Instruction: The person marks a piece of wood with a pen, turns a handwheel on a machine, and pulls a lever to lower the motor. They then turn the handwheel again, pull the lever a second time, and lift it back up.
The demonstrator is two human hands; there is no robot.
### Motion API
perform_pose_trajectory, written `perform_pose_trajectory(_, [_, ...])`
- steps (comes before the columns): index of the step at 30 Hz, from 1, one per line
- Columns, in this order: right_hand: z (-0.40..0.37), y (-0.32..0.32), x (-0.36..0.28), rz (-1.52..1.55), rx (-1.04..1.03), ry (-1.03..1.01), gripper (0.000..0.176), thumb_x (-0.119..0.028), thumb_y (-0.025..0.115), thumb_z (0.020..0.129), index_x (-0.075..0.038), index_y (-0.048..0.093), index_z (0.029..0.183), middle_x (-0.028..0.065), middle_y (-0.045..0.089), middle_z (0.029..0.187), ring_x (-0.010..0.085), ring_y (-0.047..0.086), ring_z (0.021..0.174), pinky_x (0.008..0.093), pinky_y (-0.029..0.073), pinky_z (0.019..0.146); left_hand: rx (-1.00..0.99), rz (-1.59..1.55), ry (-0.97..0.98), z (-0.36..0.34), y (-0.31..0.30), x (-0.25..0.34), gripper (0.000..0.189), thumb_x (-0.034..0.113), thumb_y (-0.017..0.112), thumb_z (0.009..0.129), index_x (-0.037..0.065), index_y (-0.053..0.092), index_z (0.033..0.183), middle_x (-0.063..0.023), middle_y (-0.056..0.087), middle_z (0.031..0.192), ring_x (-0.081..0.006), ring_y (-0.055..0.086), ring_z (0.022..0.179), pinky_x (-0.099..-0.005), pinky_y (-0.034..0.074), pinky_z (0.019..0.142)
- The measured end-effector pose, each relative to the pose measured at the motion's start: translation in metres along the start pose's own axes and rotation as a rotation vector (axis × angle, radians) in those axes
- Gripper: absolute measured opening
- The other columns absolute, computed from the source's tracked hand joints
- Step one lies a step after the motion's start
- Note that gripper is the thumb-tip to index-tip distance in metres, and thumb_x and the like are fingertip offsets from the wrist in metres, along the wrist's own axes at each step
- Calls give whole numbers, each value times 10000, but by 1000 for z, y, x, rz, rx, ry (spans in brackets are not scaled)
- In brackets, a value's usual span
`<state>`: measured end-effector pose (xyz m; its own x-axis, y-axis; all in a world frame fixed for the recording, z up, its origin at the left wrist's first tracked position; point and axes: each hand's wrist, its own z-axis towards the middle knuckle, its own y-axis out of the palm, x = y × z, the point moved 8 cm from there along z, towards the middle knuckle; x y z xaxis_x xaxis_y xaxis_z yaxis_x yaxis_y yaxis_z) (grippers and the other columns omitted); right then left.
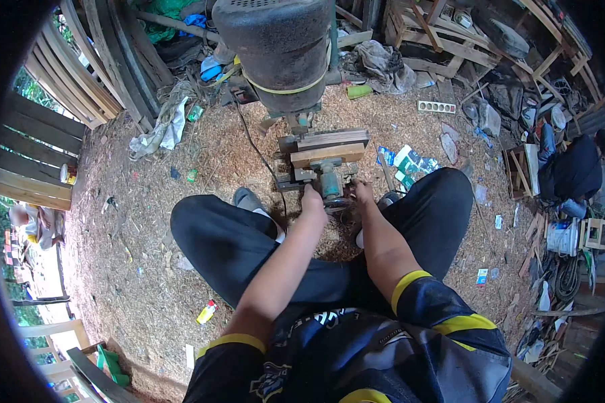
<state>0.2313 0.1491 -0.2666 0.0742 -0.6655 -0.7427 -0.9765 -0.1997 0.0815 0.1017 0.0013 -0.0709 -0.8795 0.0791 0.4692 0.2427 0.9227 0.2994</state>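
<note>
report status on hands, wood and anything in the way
left hand and right hand low on machine, wooden board just beyond, black cable close by on the left

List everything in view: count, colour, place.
motor housing: one, black, top centre
boards: at least two, brown, below housing
metal fixture: one, teal, between hands
cable: one, black, left of fixture
power strip: one, white, upper right
packaging: several, green/blue/white, right of boards
wood shavings: uncountable, tan, ground
clutter: uncountable, mixed, edges
other people: two, dark/pale clothing, right and left edges
trousers: one pair, black, centre
left hand: one, bare, fixture's left
right hand: one, bare, fixture's right
</note>
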Motion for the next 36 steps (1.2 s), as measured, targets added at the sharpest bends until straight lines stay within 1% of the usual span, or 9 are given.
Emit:
perform_pose_trajectory(3, [14,-4,9,40,56,-66,173,-262,659,934,-93,656,971,27,661,803,173,670,765,352,493,666,192,-192,29,45,-33,-39,671,561,252,1051,53,529,1391,-175,591,1342,-338,611,1151,-534,489,1010])
perform_pose_trajectory(7, [44,-9,28,47,18,-63,154,-250,668,928,-99,637,920,23,639,765,163,646,693,341,489,596,37,-454,-134,52,-42,-48,929,771,301,946,77,331,1563,-151,334,1615,-353,338,1469,-545,222,1218])
perform_pose_trajectory(8, [56,-9,37,66,-16,-67,146,-225,680,921,-91,628,949,30,631,761,167,635,672,319,482,571,123,-461,-192,60,-44,-50,986,806,297,924,105,221,1613,-132,193,1678,-351,138,1547,-540,35,1248])
perform_pose_trajectory(15, [49,-3,37,261,13,-136,130,-165,686,950,-80,596,988,37,618,735,153,570,563,308,436,481,-104,-458,-126,42,-34,-44,1101,850,309,884,75,74,1630,-159,84,1699,-341,30,1567,-521,-57,1244])
perform_pose_trajectory(21, [55,-5,37,151,64,-167,151,-154,685,962,-76,578,1036,36,617,741,143,539,494,281,402,441,-180,-445,-150,40,-33,-46,1163,876,257,876,60,-140,1603,-146,-100,1702,-301,-57,1574,-504,-79,1243])
perform_pose_trajectory(25, [-31,4,1,276,116,66,444,-264,808,866,-2,580,1143,106,685,952,193,642,680,352,545,600,-147,-463,-148,41,-36,-46,1105,853,254,898,75,-37,1626,-150,-45,1706,-309,-22,1574,-505,-54,1247])
perform_pose_trajectory(29, [-28,9,3,433,-105,270,480,-505,560,989,-49,632,1120,75,693,799,214,683,703,370,573,626,-155,-445,-149,55,-35,-46,1031,826,254,923,107,64,1637,-133,33,1707,-324,53,1568,-524,19,1250])
perform_pose_trajectory(30, [-22,7,0,414,-58,219,491,-514,447,1024,-70,643,1096,76,697,802,213,686,679,370,572,593,-137,-412,-162,53,-32,-44,1013,820,251,929,115,89,1638,-129,60,1706,-328,78,1566,-529,40,1251])
perform_pose_trajectory(36, [-7,2,6,337,-22,175,289,-356,544,1019,-88,634,1080,84,688,823,226,688,679,362,601,579,-10,-130,-6,50,-31,-32,983,786,276,954,72,173,1621,-133,208,1673,-337,228,1517,-498,140,1234])
